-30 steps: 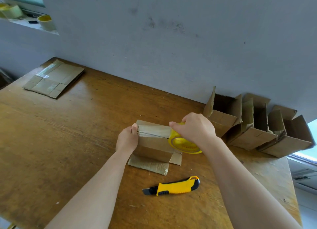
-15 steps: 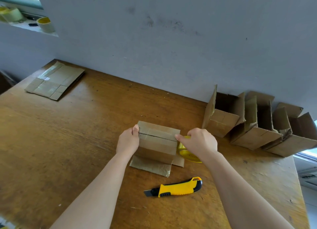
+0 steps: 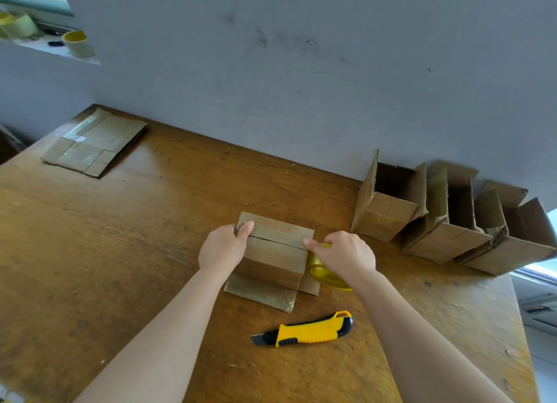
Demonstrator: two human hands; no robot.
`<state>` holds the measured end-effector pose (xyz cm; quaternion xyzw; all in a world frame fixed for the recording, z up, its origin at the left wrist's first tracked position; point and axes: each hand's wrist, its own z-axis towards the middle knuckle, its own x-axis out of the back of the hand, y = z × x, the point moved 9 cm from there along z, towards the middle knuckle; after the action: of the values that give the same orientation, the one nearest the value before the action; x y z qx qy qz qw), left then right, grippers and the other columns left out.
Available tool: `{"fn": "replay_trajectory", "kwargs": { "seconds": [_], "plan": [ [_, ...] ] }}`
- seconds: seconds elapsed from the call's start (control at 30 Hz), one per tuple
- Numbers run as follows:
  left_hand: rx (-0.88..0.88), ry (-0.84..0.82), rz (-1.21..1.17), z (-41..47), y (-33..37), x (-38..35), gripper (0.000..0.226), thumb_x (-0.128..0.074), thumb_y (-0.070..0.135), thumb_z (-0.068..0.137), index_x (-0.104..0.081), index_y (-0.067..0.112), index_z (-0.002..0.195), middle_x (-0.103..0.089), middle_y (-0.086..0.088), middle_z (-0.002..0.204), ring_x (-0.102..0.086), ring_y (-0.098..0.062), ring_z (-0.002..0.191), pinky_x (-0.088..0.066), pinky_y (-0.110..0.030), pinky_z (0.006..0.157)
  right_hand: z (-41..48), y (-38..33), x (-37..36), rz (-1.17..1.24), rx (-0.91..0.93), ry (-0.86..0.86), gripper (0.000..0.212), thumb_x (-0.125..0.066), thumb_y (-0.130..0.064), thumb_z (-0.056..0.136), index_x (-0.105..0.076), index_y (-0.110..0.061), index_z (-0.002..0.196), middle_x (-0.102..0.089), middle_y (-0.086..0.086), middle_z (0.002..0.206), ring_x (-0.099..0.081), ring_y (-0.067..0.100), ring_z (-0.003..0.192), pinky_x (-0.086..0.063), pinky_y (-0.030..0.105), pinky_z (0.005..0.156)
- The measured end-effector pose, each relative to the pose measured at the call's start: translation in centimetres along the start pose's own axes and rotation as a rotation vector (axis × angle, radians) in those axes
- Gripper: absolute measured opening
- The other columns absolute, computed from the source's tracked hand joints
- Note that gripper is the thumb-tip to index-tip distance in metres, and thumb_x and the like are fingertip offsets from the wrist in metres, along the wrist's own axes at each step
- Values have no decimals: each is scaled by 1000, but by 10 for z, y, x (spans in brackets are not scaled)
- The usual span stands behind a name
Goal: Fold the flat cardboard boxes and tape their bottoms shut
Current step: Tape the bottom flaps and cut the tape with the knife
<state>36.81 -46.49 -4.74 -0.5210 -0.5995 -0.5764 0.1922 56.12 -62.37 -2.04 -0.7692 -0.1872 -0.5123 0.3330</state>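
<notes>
A small cardboard box (image 3: 275,251) stands upside down in the middle of the wooden table (image 3: 120,251), its two bottom flaps closed with a seam across the top. My left hand (image 3: 223,247) grips the box's left side, thumb on the top flap. My right hand (image 3: 346,256) holds a yellow tape roll (image 3: 324,274) against the box's right side, with a fingertip at the right end of the seam. The roll is mostly hidden by the hand. The box's lower flaps splay out on the table.
A yellow utility knife (image 3: 307,331) with its blade out lies near me. Three folded open boxes (image 3: 388,203) sit in a row at the right by the wall. Flat cardboard (image 3: 93,143) lies at the far left. Spare tape rolls (image 3: 77,43) sit on a ledge.
My right hand has carried the tape roll from over the seam to the right edge of the box and down its side. My left hand has stayed on the left side.
</notes>
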Motion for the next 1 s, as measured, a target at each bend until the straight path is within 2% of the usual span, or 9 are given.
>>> {"fn": "replay_trajectory", "kwargs": {
  "seconds": [0.07,0.1,0.17,0.23,0.33,0.53,0.67,0.8,1.0],
  "plan": [
    [-64,149,85,-7,7,15,62,-28,62,93,-66,15,107,-66,0,95,-63,-21,90,-50,-34,72,-4,0,-1,-5,-25,-6,67,-42,-70,89,-65,-16,121,-67,-1,95,-59,16,81,-51,27,63],
    [-103,206,147,-11,10,18,63,-27,61,93,-63,16,116,-65,-3,111,-61,-25,106,-49,-40,85,-6,-1,-3,-7,-40,-5,65,-42,-69,90,-67,-15,116,-64,-2,87,-57,15,76,-52,27,63],
    [-183,256,336,-26,24,17,63,-26,55,98,-39,15,145,-34,-10,153,-32,-29,140,-27,-48,112,-11,-7,-9,8,-66,-10,61,-44,-69,89,-69,-15,104,-59,-5,78,-56,14,70,-52,27,62],
    [-241,201,447,-42,34,1,69,-16,54,99,-13,9,153,-6,-12,161,-7,-28,148,-8,-49,118,-15,-19,-21,37,-77,-38,56,-45,-68,89,-68,-16,88,-60,-6,72,-56,12,63,-49,25,55],
    [-265,51,423,-47,28,-18,74,-4,55,98,7,6,152,11,-12,161,11,-24,148,3,-45,120,-23,-37,-36,65,-82,-70,52,-45,-64,91,-61,-17,72,-59,-4,67,-54,13,58,-41,23,48],
    [-245,30,535,-18,1,14,68,-14,61,97,0,26,154,14,-10,161,14,-27,148,8,-55,115,-38,-71,-62,384,9,-344,39,-50,-53,94,-60,-16,84,-55,-4,73,-53,11,67,-40,24,56],
    [-188,66,486,-19,-13,29,65,-19,55,99,-11,23,154,-1,-4,163,-1,-23,149,-9,-54,118,-58,-94,-84,742,3,-560,23,-65,-40,90,-65,-19,98,-69,-1,85,-65,13,74,-52,25,65],
    [-183,-50,433,-8,-30,24,72,-12,62,96,3,23,155,13,3,161,13,-15,148,8,-55,116,-75,-110,-103,917,16,-595,24,-61,-40,93,-61,-22,108,-72,3,92,-69,16,78,-58,32,74],
    [-249,-80,498,3,-38,31,71,-12,62,96,6,26,154,14,6,161,16,-11,147,10,-55,117,-85,-125,-117,870,-49,-536,34,-56,-43,95,-59,-14,78,-61,8,69,-59,21,58,-57,41,65]
  ]
}}
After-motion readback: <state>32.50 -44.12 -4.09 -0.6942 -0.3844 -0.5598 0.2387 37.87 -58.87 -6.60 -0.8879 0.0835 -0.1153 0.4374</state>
